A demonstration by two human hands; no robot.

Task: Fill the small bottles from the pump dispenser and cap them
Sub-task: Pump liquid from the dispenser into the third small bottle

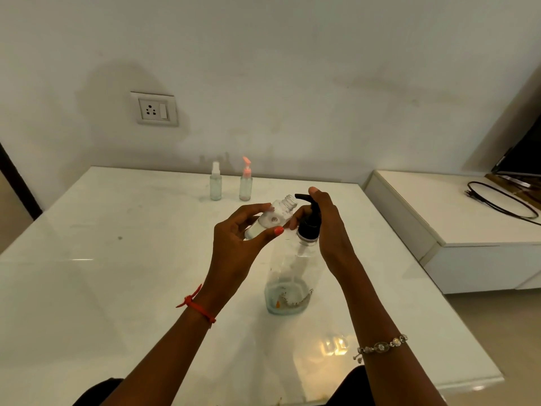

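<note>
My left hand (pixel 237 244) holds a small clear bottle (pixel 273 216), tilted, its open threaded neck pointing at the black nozzle of the pump dispenser. The dispenser (pixel 289 276) is a large clear bottle with a little liquid at the bottom, standing mid-table. My right hand (pixel 328 227) wraps around the black pump head (pixel 308 221), thumb on top. Two more small bottles stand at the table's far edge: one with a white spray cap (pixel 215 184), one with a pink pump cap (pixel 246 183).
The glossy white table (pixel 117 273) runs up to the wall, which has a socket (pixel 155 109). A lower white cabinet (pixel 456 218) stands to the right with a black cable (pixel 503 200) and a screen's edge on it.
</note>
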